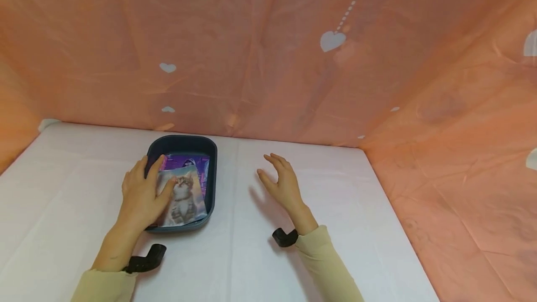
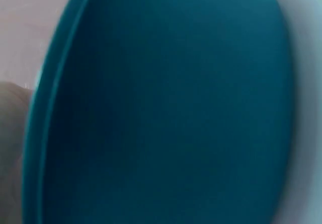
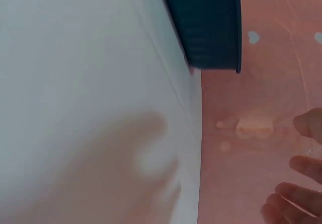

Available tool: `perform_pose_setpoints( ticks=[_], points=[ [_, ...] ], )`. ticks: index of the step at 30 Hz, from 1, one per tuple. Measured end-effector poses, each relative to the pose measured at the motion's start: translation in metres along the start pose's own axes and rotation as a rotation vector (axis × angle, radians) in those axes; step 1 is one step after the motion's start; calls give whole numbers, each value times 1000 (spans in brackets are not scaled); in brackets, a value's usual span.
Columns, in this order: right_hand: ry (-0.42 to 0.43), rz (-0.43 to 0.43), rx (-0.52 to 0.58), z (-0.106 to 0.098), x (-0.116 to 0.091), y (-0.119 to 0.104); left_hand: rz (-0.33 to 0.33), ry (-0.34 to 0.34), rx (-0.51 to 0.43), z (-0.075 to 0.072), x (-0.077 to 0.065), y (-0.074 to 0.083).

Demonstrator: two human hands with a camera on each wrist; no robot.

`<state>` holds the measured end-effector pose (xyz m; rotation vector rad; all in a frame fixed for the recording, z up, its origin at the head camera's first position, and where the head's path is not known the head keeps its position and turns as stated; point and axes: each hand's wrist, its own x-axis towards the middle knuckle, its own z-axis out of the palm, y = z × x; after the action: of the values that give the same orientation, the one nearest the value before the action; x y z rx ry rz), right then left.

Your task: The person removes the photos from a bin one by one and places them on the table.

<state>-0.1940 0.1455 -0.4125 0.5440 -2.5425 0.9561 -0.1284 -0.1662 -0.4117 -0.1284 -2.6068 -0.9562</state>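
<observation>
A dark blue-green rectangular bin (image 1: 212,171) stands on the white table. Inside it, a picture packet with a kitten (image 1: 184,199) lies on top of purple packaging (image 1: 203,164). My left hand (image 1: 140,199) reaches over the bin's left side, thumb spread over the kitten packet and fingers pointing forward along the rim. The left wrist view has the bin's outer wall (image 2: 171,108) up close, with a blurred bit of finger beyond the rim. My right hand (image 1: 287,188) hovers right of the bin, fingers apart, holding nothing; its fingers (image 3: 302,196) also show in the right wrist view.
A white cloth covers the table (image 1: 243,264). Behind it and on the right hangs an orange-pink curtain (image 1: 251,59) with white hearts. A black wrist camera (image 1: 147,259) sits at the left wrist, another (image 1: 285,237) at the right. The right hand's shadow falls on the cloth.
</observation>
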Motion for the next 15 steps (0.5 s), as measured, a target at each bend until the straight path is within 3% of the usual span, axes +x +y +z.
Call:
perform_pose_setpoints(
  ticks=[3,8,15],
  points=[
    [-4,-4,12,4,2,-3,-52,23,-15,-3,-1,-5],
    [-5,-12,31,12,4,-8,-143,5,-31,-9,-3,-14],
    [-13,-39,36,21,8,-14,-205,-11,-80,-14,-5,-25]
  ],
)
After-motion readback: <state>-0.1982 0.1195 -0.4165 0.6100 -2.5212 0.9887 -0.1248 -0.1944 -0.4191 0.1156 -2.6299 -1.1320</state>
